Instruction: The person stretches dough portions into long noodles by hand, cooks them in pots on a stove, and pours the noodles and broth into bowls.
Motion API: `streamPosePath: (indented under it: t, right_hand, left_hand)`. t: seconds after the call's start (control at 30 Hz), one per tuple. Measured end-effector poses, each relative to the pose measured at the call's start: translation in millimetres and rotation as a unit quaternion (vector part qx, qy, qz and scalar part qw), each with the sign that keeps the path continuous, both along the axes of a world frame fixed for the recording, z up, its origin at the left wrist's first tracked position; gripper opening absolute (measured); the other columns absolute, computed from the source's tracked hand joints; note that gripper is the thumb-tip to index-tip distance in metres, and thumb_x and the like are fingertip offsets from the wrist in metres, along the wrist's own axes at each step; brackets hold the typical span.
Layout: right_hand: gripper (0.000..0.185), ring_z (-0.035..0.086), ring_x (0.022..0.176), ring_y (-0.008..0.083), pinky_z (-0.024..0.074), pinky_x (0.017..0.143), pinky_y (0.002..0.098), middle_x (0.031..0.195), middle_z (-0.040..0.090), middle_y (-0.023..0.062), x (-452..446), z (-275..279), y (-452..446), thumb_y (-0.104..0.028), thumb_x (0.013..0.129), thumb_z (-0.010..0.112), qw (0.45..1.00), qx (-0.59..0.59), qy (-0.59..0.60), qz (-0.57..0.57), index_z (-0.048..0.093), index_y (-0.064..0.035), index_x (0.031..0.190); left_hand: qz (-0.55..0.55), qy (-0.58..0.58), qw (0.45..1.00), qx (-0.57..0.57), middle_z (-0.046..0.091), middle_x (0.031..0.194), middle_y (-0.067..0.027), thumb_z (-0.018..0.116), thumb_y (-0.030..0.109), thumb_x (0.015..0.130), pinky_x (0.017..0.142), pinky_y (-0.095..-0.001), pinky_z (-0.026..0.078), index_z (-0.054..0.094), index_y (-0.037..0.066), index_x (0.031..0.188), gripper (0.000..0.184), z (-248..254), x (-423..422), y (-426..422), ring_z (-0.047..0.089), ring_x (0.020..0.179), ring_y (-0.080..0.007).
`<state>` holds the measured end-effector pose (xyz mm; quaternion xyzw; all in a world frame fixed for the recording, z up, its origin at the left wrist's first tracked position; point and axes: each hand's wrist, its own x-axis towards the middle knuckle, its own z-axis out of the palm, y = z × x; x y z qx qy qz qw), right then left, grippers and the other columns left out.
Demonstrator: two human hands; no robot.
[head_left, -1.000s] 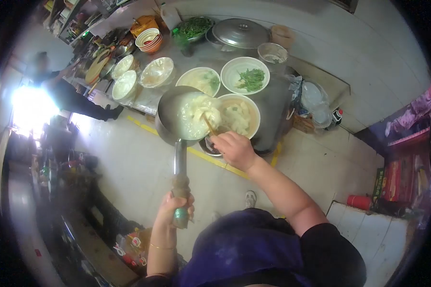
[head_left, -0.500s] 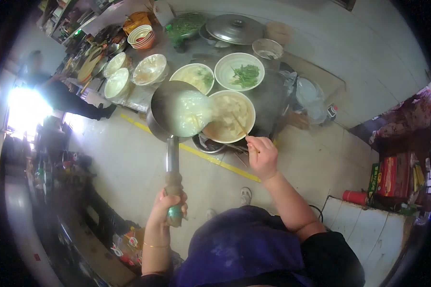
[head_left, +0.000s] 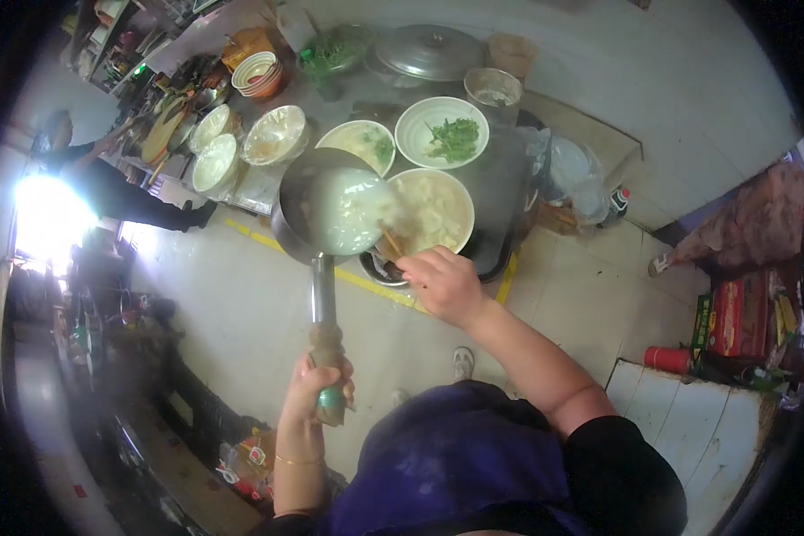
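Head view showed the left hand (head_left: pixel 322 380) wrapped firmly around the wrapped grip of a long-handled pan (head_left: pixel 297 225), while the right hand (head_left: pixel 442 281) was closed on a slim wooden utensil (head_left: pixel 391 242), probably chopsticks, whose tips were lost in blur near the pan's lip. The pan was tilted to the right above the table (head_left: pixel 498 219), with pale liquid (head_left: pixel 347 213) gathered toward its low side, right beside a white bowl (head_left: pixel 470 202) that held pale, soft-looking pieces (head_left: pixel 436 205). Whether the pan's edge touched that bowl's rim could not be told. The step appeared to be a guided pour, and doing it well seemed to call for a steady left wrist, with the tilt deepened gradually so the liquid did not surge over the edge. The lip was best kept over the bowl's middle rather than its rim, and the utensil was best used lightly, steering the soft food without tearing it. Judging by the haze near the lip, the contents were probably hot, so the right fingers were best held clear of the stream. A bowl of leafy greens (head_left: pixel 413 130) stood just behind, where a wide splash might have reached.
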<state>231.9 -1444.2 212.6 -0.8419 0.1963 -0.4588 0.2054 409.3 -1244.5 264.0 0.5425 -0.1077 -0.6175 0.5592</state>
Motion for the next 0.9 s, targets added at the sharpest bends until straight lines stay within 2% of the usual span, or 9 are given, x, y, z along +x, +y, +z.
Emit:
streamPosePath:
  t: [0.13, 0.43, 0.63, 0.9]
  right_hand:
    - [0.021, 0.06, 0.072, 0.026, 0.0481, 0.062, 0.0364, 0.089, 0.063, 0.0107, -21.9, 11.4, 6.9, -0.001, 0.069, 0.064, 0.995, -0.072, -0.033, -0.053, 0.063, -0.0051, 0.089]
    - [0.014, 0.059, 0.07, 0.0281, 0.0478, 0.062, 0.0356, 0.08, 0.063, 0.012, -93.3, -2.9, 10.8, -0.002, 0.076, 0.062, 0.981, 0.096, -0.039, -0.161, 0.063, -0.001, 0.09]
    - [0.01, 0.06, 0.07, 0.0276, 0.0478, 0.062, 0.0346, 0.079, 0.063, 0.0124, -105.6, -10.0, 13.9, -0.001, 0.079, 0.061, 0.969, 0.146, -0.056, -0.191, 0.064, -0.0004, 0.088]
    - [0.011, 0.061, 0.072, 0.0265, 0.0482, 0.064, 0.0338, 0.079, 0.064, 0.0121, -112.6, -9.0, 11.8, -0.002, 0.079, 0.06, 0.969, 0.137, -0.05, -0.197, 0.064, -0.0002, 0.09]
  left_hand:
    - [0.004, -0.006, 1.0, 0.011, 0.052, 0.074, -0.0105, 0.067, 0.015, 0.065, 0.043, -0.0312, 0.053, 0.045, 0.0, 0.104, 0.047, 2.1, -1.0, 0.3, 0.058, 0.05, -0.0186]
    - [-0.006, -0.044, 0.999, 0.027, 0.053, 0.073, -0.0101, 0.065, 0.015, 0.065, 0.043, -0.0303, 0.052, 0.046, 0.001, 0.102, 0.043, 3.7, -1.1, -2.9, 0.058, 0.051, -0.0172]
    - [-0.005, -0.061, 0.998, 0.029, 0.054, 0.073, -0.0098, 0.064, 0.014, 0.067, 0.043, -0.0299, 0.052, 0.046, 0.002, 0.102, 0.041, 5.4, -3.2, -2.7, 0.058, 0.051, -0.0169]
    - [-0.014, -0.054, 0.998, 0.021, 0.054, 0.074, -0.0085, 0.065, 0.014, 0.066, 0.043, -0.0291, 0.05, 0.045, 0.003, 0.105, 0.045, 5.0, -2.7, -1.5, 0.058, 0.053, -0.0171]
